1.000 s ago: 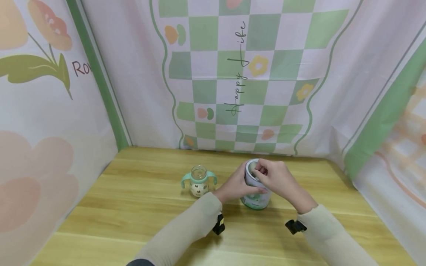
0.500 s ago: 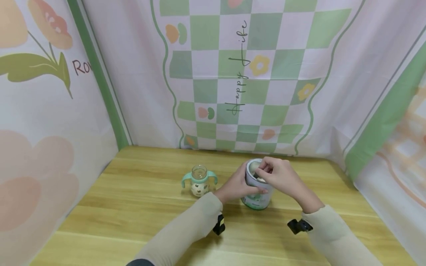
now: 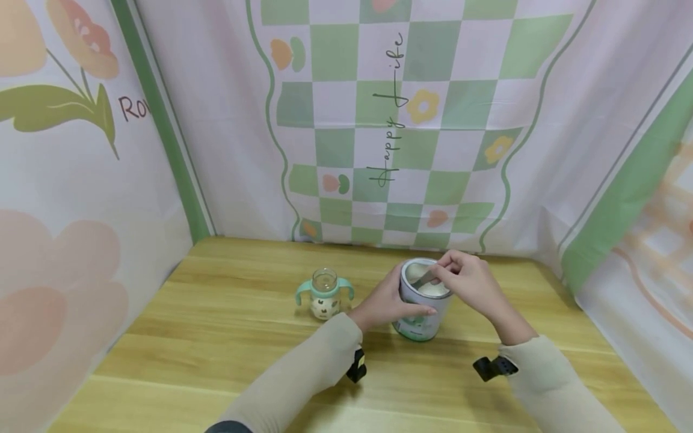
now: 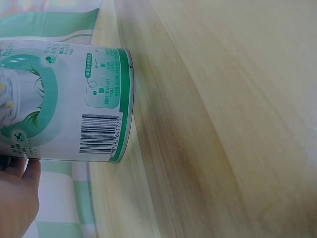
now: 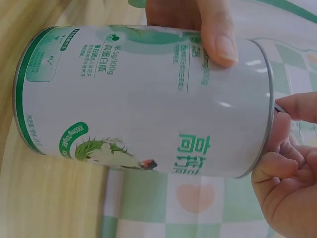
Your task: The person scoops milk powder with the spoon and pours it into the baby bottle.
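Head view, open tin [image 3: 422, 304] of white powder upright on wooden table [image 3: 227, 337], left hand [image 3: 387, 300] curled round its side, right hand [image 3: 468, 282] pinching spoon handle [image 3: 425, 278] over rim, baby bottle [image 3: 323, 294] at tin's 9 o'clock

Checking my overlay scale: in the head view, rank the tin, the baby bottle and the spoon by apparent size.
1. Tin, largest.
2. Baby bottle, clearly smaller, at similar distance.
3. Spoon, smallest, though only a sliver shows; the right hand hides the rest, so its true size is unsure.
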Motion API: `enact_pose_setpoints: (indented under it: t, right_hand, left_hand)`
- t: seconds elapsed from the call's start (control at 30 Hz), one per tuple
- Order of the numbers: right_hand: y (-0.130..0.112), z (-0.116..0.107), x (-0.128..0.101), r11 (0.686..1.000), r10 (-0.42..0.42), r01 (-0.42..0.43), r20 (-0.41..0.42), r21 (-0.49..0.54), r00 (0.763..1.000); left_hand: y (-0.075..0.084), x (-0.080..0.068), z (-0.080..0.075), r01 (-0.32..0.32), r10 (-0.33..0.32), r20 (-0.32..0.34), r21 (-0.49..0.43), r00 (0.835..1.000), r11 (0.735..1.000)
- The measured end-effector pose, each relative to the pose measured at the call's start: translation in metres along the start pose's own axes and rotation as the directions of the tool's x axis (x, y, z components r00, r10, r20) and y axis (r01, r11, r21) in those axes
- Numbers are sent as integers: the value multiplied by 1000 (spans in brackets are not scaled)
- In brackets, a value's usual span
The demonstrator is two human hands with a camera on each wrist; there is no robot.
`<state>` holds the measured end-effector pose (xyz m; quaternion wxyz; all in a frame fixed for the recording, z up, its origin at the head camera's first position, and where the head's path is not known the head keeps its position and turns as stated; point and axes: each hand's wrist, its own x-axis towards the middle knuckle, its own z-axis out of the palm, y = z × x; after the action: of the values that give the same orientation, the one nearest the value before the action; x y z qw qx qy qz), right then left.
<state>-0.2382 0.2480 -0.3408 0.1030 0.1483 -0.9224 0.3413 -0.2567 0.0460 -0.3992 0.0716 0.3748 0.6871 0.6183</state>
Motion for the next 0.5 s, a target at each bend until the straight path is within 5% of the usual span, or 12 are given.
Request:
enact_pose_setpoints:
  t: [0.33, 0.5]
  right_hand:
    - [6, -7, -4, 997, 48, -46, -27, 58, 998]
    - [11, -5, -6, 998, -9, 15, -104, 57, 994]
  left_hand:
    - [4, -1, 0, 6, -6, -2, 5, 1000, 1000]
    - [6, -2, 0, 37, -38, -13, -3, 999, 999]
